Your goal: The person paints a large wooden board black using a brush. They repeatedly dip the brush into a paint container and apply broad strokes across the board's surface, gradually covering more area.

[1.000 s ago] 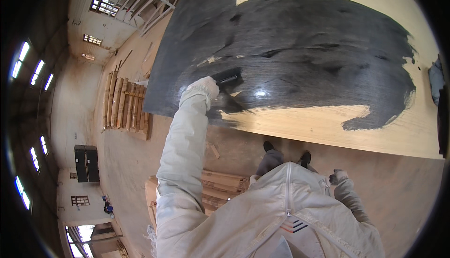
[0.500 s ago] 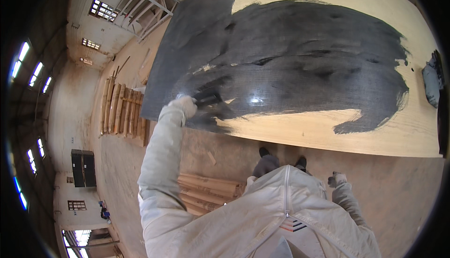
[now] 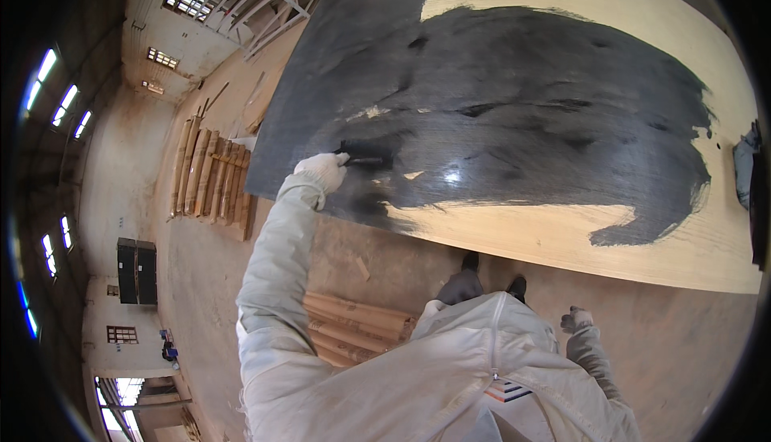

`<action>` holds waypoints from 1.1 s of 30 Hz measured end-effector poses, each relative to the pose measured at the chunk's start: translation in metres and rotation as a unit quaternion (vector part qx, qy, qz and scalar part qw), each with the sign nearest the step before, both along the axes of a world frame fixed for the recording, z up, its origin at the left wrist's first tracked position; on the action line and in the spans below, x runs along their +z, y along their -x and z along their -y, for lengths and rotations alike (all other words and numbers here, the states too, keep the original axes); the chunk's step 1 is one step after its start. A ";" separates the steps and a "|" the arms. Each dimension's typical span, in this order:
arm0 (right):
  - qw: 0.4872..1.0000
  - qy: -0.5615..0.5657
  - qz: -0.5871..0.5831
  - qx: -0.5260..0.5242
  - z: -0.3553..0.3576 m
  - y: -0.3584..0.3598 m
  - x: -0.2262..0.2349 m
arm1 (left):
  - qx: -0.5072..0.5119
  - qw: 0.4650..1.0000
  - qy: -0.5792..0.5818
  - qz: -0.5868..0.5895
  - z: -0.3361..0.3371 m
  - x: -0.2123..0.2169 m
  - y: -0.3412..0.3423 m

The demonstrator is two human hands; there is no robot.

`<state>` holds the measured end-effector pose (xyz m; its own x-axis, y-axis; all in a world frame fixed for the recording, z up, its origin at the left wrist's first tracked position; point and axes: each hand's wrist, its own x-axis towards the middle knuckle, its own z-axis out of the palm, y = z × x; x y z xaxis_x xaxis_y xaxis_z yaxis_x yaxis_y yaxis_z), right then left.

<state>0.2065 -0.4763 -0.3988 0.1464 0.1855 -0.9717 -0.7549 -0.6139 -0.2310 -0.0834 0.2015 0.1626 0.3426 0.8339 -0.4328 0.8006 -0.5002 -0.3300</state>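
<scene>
My left hand [image 3: 323, 171], in a pale glove, is closed around a flat black paint applicator [image 3: 369, 155]. It cannot be made out whether this is a brush or a pad. The applicator rests on the dark-painted part of a large pale wooden panel [image 3: 522, 229]. Black-grey paint [image 3: 514, 81] covers much of the panel in streaks, with bare wood along the near edge and at the far and right sides. My right hand [image 3: 576, 319], in a stained glove, hangs off the panel's near edge with its fingers curled and nothing visible in them.
A dark grey crumpled thing [image 3: 745, 171] lies at the panel's right end. Bundled brown rolls [image 3: 210, 173] stand on the left, and more rolls [image 3: 353, 329] lie on the floor near my left arm. Beyond are black boxes [image 3: 137, 272] and a metal frame [image 3: 265, 4].
My left hand has moved the applicator slightly farther from the panel's near edge. The whole view has shifted a little. My right hand still hangs at my side.
</scene>
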 end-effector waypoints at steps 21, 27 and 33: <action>0.935 0.097 0.264 0.218 -0.029 0.131 0.065 | 0.000 0.998 0.006 0.070 -0.186 -0.035 0.009; 0.856 0.082 0.285 0.424 -0.019 0.126 0.039 | -0.026 0.997 0.044 0.050 -0.195 -0.023 0.002; 0.978 -0.041 -0.003 -0.202 -0.006 0.094 -0.006 | -0.043 0.997 0.064 0.021 -0.173 -0.013 -0.056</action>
